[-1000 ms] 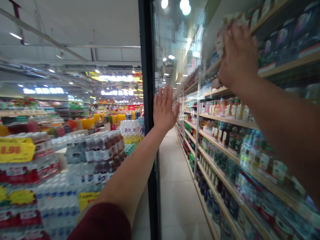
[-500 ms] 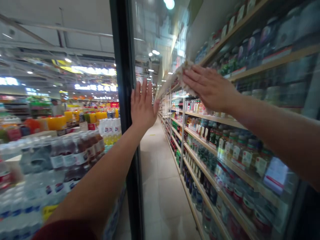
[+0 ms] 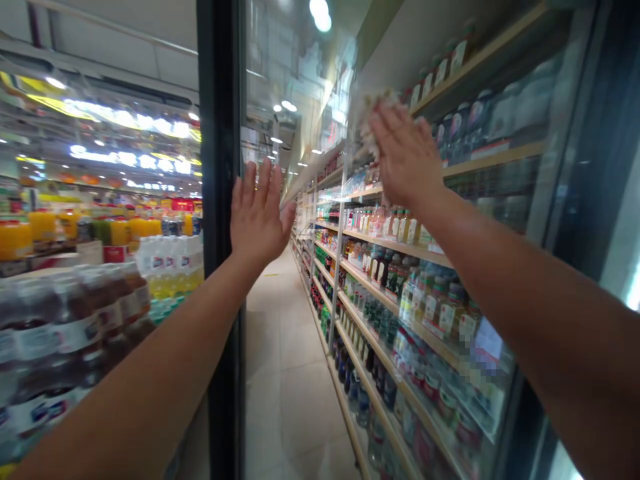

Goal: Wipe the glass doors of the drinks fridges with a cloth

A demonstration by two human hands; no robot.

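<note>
In a brightly lit store, a right hand (image 3: 405, 153) holds a pale, crumpled cloth (image 3: 373, 113) up against a glass (image 3: 280, 60) panel, its fingers extended and close together over the fabric. The cloth is bunched under the palm and fingertips, its edge showing above and to the left of them; motion blurs its outline. Lower and to the left, a left hand (image 3: 263, 223) is raised flat at the glass, fingers slightly parted, thumb held out, gripping nothing, its outer edge overlapping the dark frame (image 3: 220, 300). Shelves (image 3: 400, 247) lined with bottles (image 3: 445, 307) show in the glass; whether seen through it or mirrored, one cannot tell. Beyond the frame, shrink-wrapped packs (image 3: 55, 340) stand stacked beneath glowing signs (image 3: 130, 160).
</note>
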